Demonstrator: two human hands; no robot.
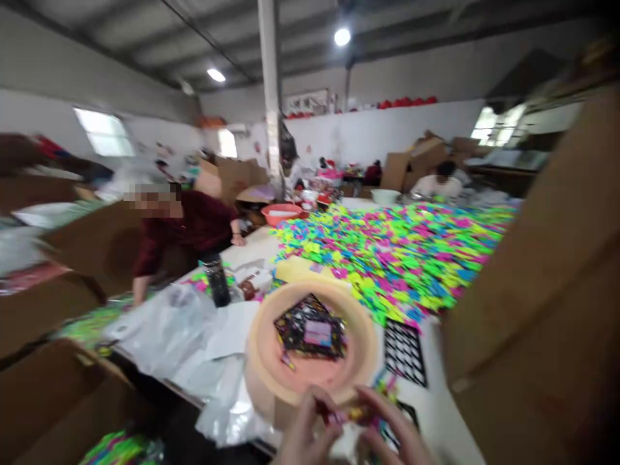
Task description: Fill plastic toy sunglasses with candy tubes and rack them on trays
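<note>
At the bottom of the head view, my left hand (307,429) and my right hand (394,429) are close together with fingers bent in a pinch. Between them is a small shiny piece (355,413) in yellow and pink, too blurred to name. Just beyond my hands stands a round pale-orange basin (261,342). Inside it lie black patterned sheets (300,323) with a pinkish label (318,333) on top. To the basin's right lies a black card with white shapes (404,352). More small colourful pieces (387,385) lie beside my right hand.
A large heap of neon plastic pieces (402,252) covers the far table. Clear plastic bags (169,336) and a dark jar (216,281) are on the left. A cardboard box (533,290) rises close on the right. A person in dark red (188,226) leans over at the left.
</note>
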